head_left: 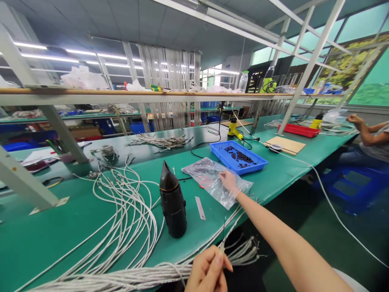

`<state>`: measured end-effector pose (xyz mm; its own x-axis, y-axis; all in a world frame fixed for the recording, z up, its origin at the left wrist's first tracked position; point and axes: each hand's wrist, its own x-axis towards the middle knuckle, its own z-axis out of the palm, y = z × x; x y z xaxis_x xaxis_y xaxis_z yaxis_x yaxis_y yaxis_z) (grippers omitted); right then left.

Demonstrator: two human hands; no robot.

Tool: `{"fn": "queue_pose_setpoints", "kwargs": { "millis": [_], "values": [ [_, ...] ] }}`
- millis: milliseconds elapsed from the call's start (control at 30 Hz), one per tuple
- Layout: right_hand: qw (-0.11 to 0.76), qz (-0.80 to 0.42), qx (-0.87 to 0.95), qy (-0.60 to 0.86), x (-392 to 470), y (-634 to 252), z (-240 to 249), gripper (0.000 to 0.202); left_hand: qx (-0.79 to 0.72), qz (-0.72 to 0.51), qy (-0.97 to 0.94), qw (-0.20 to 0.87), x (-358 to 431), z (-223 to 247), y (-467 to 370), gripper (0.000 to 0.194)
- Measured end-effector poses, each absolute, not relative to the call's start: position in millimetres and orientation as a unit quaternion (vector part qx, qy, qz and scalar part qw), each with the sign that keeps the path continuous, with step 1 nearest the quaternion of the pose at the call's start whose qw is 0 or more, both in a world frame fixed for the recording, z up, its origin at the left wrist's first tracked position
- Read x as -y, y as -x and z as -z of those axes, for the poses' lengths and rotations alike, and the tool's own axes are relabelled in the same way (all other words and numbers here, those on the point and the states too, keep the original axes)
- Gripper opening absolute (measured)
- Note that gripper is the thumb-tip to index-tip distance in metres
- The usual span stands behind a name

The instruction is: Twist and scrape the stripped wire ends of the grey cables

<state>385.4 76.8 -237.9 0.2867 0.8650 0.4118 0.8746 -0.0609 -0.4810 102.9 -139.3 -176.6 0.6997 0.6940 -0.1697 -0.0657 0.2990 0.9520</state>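
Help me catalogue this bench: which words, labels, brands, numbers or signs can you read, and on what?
No text is readable.
Clear plastic bag: reddish marks, too blurred to tell whether print.
Pale strip: any markings too small to read.
Nearest yellow tool: any label too small.

Here on the bag (213, 187), red marks (206, 181), too blurred to read | elsewhere, no word or number legible!

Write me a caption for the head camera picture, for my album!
Left hand pinching a cable end, right hand at a clear plastic bag beside a blue tray of small black pieces.
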Motion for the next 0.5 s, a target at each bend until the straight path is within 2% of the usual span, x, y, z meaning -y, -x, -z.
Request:
{"fn": "queue_pose_setpoints", "kwargs": {
  "millis": [167, 267, 400, 500],
  "values": [
    [0.293, 0.010, 0.629, 0.720, -37, -394, 236, 0.025, -0.230, -0.278, -0.482, 0.799, 140, 167, -105, 0.057],
    [0.285, 0.021, 0.666, 0.689, -3, -394, 227, 0.017, -0.225, -0.313, -0.469, 0.795, 140, 155, -107, 0.039],
    [0.288, 0.035, 0.704, 0.648, 50, -388, 213, 0.026, -0.238, -0.350, -0.458, 0.782, 134, 140, -108, 0.028],
    [0.305, 0.048, 0.683, 0.662, 93, -372, 201, 0.030, -0.271, -0.357, -0.482, 0.753, 128, 136, -110, 0.032]
  ]
}}
